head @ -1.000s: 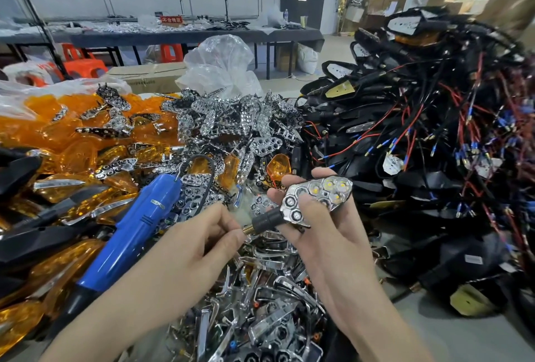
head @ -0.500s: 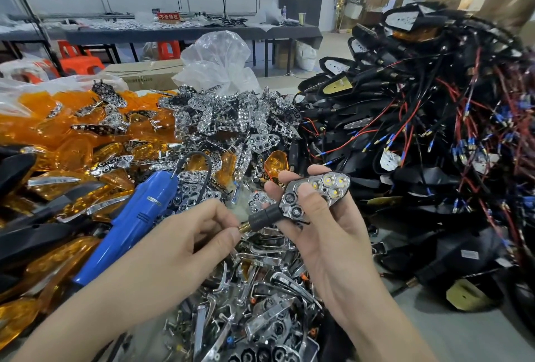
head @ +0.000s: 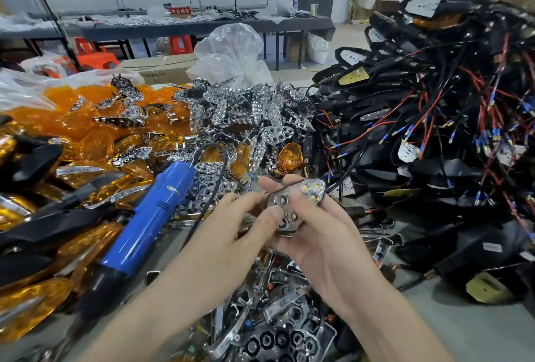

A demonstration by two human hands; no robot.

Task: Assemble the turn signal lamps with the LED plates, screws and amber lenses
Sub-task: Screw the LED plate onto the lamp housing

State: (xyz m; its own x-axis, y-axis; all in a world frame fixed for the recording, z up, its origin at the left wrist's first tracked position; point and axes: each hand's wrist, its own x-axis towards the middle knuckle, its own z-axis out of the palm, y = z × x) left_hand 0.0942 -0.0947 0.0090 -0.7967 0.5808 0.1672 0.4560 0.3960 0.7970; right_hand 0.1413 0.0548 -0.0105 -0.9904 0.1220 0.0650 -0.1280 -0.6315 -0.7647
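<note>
My left hand (head: 231, 231) has left the stalk and now pinches the lamp (head: 311, 190), thumb pressing its shiny plate (head: 279, 200). My right hand's (head: 327, 240) grip cradles the lamp. The plate looks seated, so screws should come next. The blue screwdriver (head: 150, 217) lies beside.

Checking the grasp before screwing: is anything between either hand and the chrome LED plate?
Nothing visible. The right hand cradles the chrome multi-cell LED plate from beneath, thumb on top; the left hand pinches its near end. The blue electric screwdriver lies apart, to the left.
</note>
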